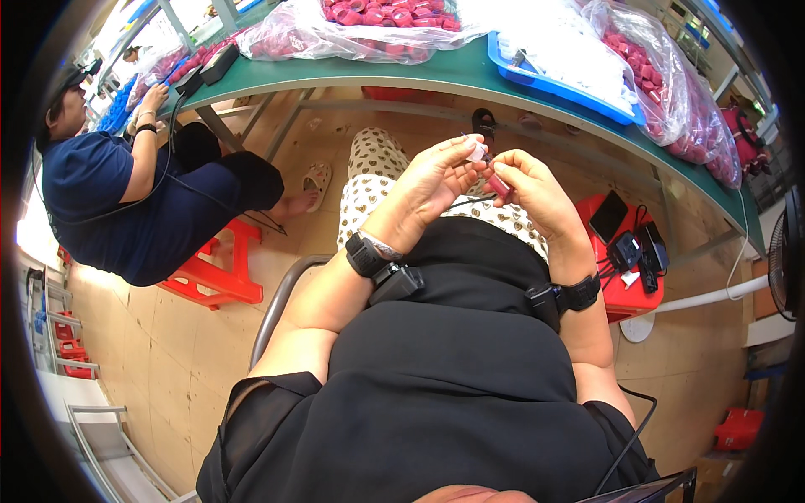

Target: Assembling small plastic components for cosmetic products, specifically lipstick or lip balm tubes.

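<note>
Both hands are raised close together above my lap, in front of the table's near edge. Between the thumb and fingers of my left hand is a small whitish translucent piece. My right hand pinches a small dark red piece, shaped like a short cap or tube. The two pieces are nearly side by side; whether they touch I cannot tell. My fingers partly cover both of them.
Along the green table lie a clear bag of red caps, a blue tray of white pieces and another bag of red caps. A red stool holding a phone and devices stands right, near a fan. A co-worker sits left.
</note>
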{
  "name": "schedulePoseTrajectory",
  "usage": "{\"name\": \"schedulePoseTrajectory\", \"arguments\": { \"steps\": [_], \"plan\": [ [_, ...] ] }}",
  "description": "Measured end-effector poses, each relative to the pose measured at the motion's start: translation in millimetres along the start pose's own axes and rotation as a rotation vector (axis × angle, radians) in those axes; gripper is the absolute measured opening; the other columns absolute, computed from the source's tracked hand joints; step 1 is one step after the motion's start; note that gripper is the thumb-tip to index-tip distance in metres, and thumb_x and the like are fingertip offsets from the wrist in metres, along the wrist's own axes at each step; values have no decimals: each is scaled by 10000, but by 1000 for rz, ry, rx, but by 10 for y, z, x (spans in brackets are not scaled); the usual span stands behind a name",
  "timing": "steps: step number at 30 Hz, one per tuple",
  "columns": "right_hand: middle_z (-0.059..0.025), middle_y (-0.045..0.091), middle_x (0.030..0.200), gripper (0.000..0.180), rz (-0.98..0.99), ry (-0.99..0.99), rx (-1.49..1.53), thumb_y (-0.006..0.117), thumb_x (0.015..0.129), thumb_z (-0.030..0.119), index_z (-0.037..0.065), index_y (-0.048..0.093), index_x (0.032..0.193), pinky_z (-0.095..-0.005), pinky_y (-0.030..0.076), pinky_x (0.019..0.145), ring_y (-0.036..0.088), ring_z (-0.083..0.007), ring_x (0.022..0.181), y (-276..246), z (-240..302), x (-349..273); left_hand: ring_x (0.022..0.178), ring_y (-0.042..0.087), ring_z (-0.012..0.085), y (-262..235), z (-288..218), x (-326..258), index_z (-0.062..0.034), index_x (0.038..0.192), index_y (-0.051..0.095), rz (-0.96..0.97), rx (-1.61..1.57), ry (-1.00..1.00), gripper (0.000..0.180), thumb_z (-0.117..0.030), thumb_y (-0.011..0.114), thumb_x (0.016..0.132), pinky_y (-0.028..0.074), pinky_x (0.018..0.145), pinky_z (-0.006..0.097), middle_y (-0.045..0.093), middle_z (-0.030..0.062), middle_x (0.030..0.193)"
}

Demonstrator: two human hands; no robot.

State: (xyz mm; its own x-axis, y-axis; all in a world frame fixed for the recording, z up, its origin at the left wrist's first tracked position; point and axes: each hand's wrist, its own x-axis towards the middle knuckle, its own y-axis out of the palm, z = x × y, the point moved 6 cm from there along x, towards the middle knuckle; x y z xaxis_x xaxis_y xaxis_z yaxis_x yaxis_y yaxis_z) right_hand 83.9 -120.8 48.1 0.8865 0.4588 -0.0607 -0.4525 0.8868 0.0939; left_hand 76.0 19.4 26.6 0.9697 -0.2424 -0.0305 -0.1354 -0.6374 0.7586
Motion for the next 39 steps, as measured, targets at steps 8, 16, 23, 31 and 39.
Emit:
{"name": "schedulePoseTrajectory", "arguments": {
  "steps": [8,16,23,31,39],
  "plan": [
    [-19,606,731,125,-184,-243,-275,610,887,130,6,622,875,-221,462,558,549,-54,643,-37,175,-45,827,628,132,94,8,-31,-7,1099,623,20,34,-47,272,-140,667,866,513,714,237,657,57,949],
    [-89,609,719,116,-347,-454,-596,627,851,109,-6,630,856,-296,467,608,578,-151,639,55,371,-157,817,620,129,67,51,-5,-13,1070,636,13,13,-76,263,-186,666,874,509,726,239,654,50,930],
    [-142,618,770,110,-365,-552,-782,639,833,122,16,643,859,-342,476,625,601,-273,661,91,407,-188,815,592,122,27,79,10,4,1124,598,-8,-22,-91,310,-219,624,909,501,731,239,629,47,946],
    [-142,617,791,150,-280,-383,-723,624,853,146,2,627,896,-340,473,653,601,-245,695,57,298,-141,812,593,124,24,76,7,12,1108,600,1,-46,-83,305,-217,627,908,499,723,242,628,49,937],
    [-80,616,786,168,-137,-213,-527,595,888,158,-9,594,882,-287,456,634,543,-126,667,-24,98,-16,807,583,127,-4,74,27,17,1099,600,6,-63,-75,305,-219,627,909,497,725,244,618,55,939]
  ]
}}
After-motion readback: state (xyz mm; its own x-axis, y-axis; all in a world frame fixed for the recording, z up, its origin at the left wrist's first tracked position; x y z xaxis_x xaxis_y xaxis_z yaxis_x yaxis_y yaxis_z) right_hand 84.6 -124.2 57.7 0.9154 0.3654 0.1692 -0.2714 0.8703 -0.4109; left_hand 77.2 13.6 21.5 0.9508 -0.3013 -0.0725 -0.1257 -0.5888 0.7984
